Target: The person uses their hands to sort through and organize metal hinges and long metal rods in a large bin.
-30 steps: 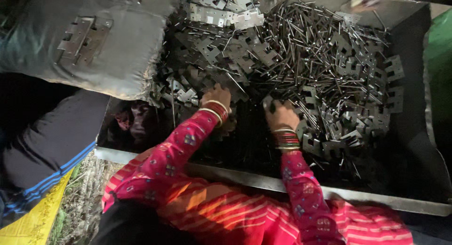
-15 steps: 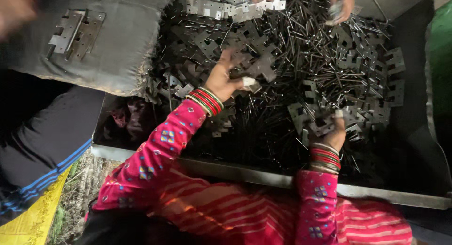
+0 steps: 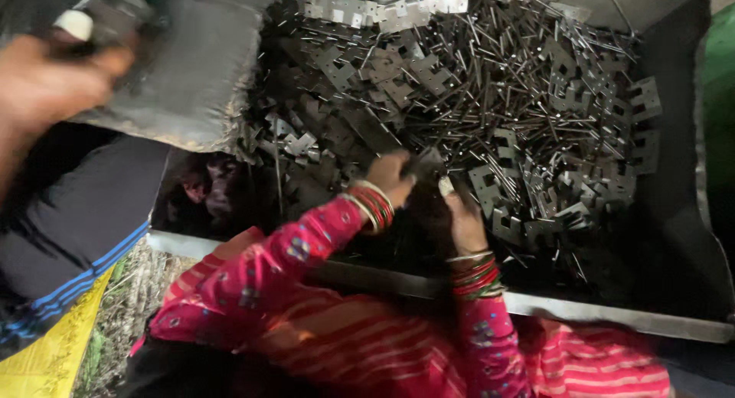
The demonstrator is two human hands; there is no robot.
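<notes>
Item: one flat grey metal plate (image 3: 426,167), notched at its edges. It is held between the two hands low in the middle of the head view, over the near part of a large dark metal tray (image 3: 681,214). The plate is partly hidden by fingers; its long axis appears to run left to right, and which end leads cannot be told.

Left hand (image 3: 390,176): seen at the plate's left end, fingers curled and pressed onto the plate. Red and gold bangles (image 3: 372,207) are worn at the wrist, with a pink patterned sleeve (image 3: 298,249) behind.

Right hand (image 3: 464,220): placed just below and right of the plate, fingers closed against its lower edge. How firmly it is pinched cannot be told.

Tray contents: a dense heap of thin metal pins (image 3: 490,92) lying in every direction, mixed with many notched plates (image 3: 605,138) of the same kind. A row of paler plates (image 3: 383,6) lies along the far edge.

Adjacent: a grey padded cushion (image 3: 199,69) at the tray's upper left. Another person's hand (image 3: 53,80), blurred, is seen at far left above a dark garment with blue stripes (image 3: 84,245).
</notes>
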